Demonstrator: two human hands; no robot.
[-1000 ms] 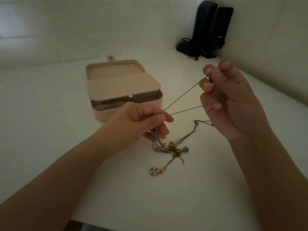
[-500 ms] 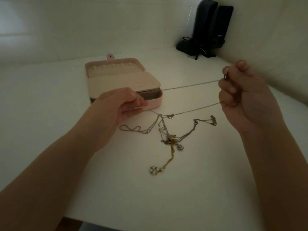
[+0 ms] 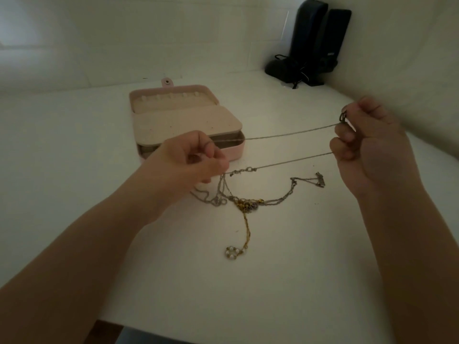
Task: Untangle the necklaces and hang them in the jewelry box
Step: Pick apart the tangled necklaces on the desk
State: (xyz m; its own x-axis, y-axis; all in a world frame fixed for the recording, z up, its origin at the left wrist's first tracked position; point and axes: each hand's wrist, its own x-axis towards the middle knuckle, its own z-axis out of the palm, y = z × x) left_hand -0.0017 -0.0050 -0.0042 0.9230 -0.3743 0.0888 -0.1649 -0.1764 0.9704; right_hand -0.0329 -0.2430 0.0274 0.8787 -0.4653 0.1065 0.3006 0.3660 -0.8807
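Since half a second ago, barely shifting: hands staying spread apart, silver chain (image 3: pixel 288 132) still stretched taut between them, tangle on the table nudged slightly.

Left hand (image 3: pixel 196 157) curling its fingers, pinching the near end of the silver chain at the fingertips, hovering just in front of the pink jewelry box (image 3: pixel 183 120). Right hand (image 3: pixel 367 147) clenching round the far end, fingers folded tight, a small dark ring or clasp poking out above the top finger. Two strands of the chain running side by side from right fingers to left fingers, lower strand carrying a small knot just right of the left fingertips.

Lying below and between the two sets of fingers: tangled necklaces (image 3: pixel 246 202) on the white table (image 3: pixel 74 170), gold chain trailing toward the viewer, ending in a pearl flower pendant (image 3: pixel 233 252). Jewelry box sitting open beyond the left knuckles, hooks showing in the lid.

Standing far behind the right fingers, in the corner: dark speakers (image 3: pixel 313 43).
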